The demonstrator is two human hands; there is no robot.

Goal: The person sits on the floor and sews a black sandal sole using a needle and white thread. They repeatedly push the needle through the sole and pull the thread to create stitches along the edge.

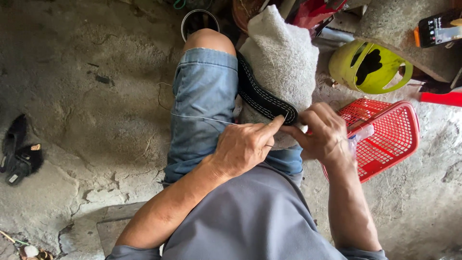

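Observation:
A black shoe sole [260, 96] with white stitching along its edge lies between my knees, against a grey-white cloth-wrapped bundle [281, 58]. My right hand [323, 132] grips the near end of the sole. My left hand [245, 147] pinches a thin white thread [197, 117] that runs taut to the left across my denim shorts [202, 106]; its forefinger points at the sole's end. Whether a needle is in either hand cannot be seen.
A red plastic basket [390, 137] lies on the concrete floor at the right, a yellow-green plastic container [368, 67] behind it. A black sandal [19, 149] lies at the far left. A metal tin [199, 21] stands beyond my knee.

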